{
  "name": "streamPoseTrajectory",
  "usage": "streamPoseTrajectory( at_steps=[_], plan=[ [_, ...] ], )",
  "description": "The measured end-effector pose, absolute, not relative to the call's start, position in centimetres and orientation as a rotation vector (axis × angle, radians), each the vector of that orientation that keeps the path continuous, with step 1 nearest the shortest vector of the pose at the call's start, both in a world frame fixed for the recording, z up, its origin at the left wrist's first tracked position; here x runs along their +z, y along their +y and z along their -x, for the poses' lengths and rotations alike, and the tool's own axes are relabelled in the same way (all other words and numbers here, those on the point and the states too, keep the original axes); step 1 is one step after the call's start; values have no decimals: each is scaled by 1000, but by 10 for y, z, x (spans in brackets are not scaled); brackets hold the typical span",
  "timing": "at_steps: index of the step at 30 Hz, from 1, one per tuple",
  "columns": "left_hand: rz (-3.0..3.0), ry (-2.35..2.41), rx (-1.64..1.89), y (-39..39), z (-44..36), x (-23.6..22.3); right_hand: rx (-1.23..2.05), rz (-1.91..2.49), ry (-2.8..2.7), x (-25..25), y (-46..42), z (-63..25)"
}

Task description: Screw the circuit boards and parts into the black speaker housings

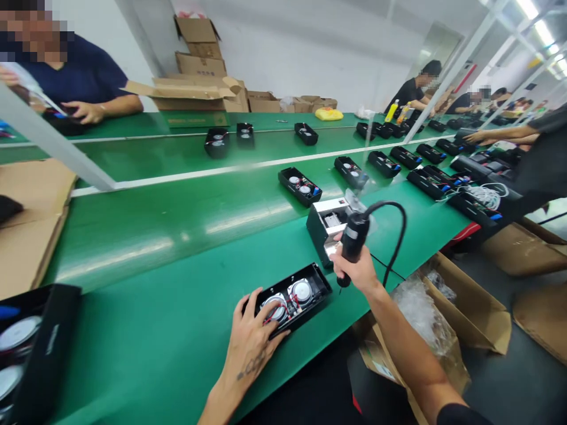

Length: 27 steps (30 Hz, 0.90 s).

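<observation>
Long glossy green bench [146, 348] runs diagonally across the view; white rail [248, 165] separates it from a 2nd green belt [146, 150] beyond. Room has white walls [301, 41] & strip lights [538, 20] overhead. Stacked cardboard boxes [195, 65] stand behind the far belt, w/ a yellow bag [328, 114] further along.

Co-worker's hand [84, 111] at top left rests on a dark item; more people work toward the far end. Row of black cases [385, 164] sits on the bench ahead. Silver-topped black unit [330, 227] stands just past the right hand, at an angle. Another open black case [39, 348] sits at bottom left, cut off by the frame; cardboard sheet [31, 218] lies left of the bench. Open carton [425, 319] w/ plastic wrap sits on the floor at right, by the bench.

Main item: open black case [295, 298] on the bench, near edge, cavity up, 2 round speakers [301, 291] inside, red & black wires [283, 307] btw them. Left hand [250, 339] lies over one end, grip wide, fingers [270, 304] spread on the nearer speaker. Right hand [354, 268] has a tight closed grip on a black corded electric screwdriver [354, 236], held above the bench, beside the silver-topped unit; cord [394, 236] arcs up & over to the right.
</observation>
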<state>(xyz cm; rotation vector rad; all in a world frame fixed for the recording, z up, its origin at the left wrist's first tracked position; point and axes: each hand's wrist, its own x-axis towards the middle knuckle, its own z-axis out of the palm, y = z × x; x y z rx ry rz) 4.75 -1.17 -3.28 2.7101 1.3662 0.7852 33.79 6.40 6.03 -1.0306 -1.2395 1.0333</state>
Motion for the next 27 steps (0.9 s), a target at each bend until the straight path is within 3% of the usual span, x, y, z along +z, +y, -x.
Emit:
streamPoseTrajectory(
  at_steps=[8, 22, 27],
  plan=[
    [-2629, 1392, 776, -17, -51, -32, 1136, 489, -1188, 56, 7, -243],
    [-2598, 1418, 846, -20, -54, -48, 1081, 643, -1446, 30, 5, -216],
    [-2631, 1421, 865, -22, -55, -51, 866, 799, -1600, 29, 3, -222]
  ],
)
